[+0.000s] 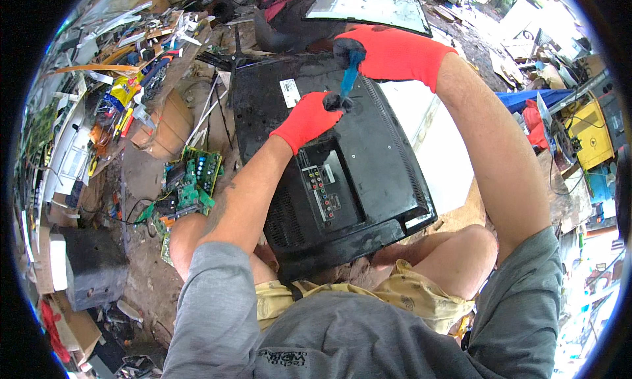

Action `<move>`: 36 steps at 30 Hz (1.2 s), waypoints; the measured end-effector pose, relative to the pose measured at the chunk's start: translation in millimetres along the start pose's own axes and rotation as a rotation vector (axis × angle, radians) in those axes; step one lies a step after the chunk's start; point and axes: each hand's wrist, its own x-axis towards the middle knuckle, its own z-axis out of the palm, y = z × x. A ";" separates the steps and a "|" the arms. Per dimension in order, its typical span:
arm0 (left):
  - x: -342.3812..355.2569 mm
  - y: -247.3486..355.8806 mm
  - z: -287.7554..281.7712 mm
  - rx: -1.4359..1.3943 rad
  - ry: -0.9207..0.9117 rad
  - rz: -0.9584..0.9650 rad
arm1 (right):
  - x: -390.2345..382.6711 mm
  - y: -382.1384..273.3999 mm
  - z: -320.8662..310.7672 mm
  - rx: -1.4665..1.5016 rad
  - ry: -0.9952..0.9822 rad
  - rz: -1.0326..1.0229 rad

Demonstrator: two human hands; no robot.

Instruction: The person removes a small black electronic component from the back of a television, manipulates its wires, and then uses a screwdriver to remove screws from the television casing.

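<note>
A black flat-screen television [355, 142] lies face down in front of me, its rear casing and a recessed panel of coloured sockets showing. My right hand [388, 53], in a red glove with dark fingertips, is closed round the upper part of a blue tool [351, 75] that looks like a screwdriver. This tool slants down over the casing toward my left hand [316, 119]. Gloved the same way, my left hand has its fingers curled closed at the tool's lower end, just above the casing. The tip is hidden behind those fingers.
Green circuit boards [194, 181] lie on the ground left of the television, near a cardboard box [164, 126]. A scrap heap fills the far left. Beyond the television lies a flat panel [368, 7]. A yellow case [586, 135] stands at right. My bent legs flank the near edge.
</note>
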 end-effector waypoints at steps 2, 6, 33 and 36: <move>-4.2 -3.0 -1.9 0.088 0.041 -0.020 | 4.5 -13.1 -2.4 0.006 -0.076 0.156; -10.4 45.1 5.2 0.031 0.028 -0.058 | -2.5 -49.1 -33.3 -0.071 -0.281 0.518; -19.1 32.2 -12.6 -0.025 -0.058 -0.017 | 4.2 -6.2 -8.3 0.012 -0.150 0.080; -24.9 65.5 -3.6 0.095 0.122 0.068 | -8.7 -9.0 -32.4 -0.101 -0.325 0.223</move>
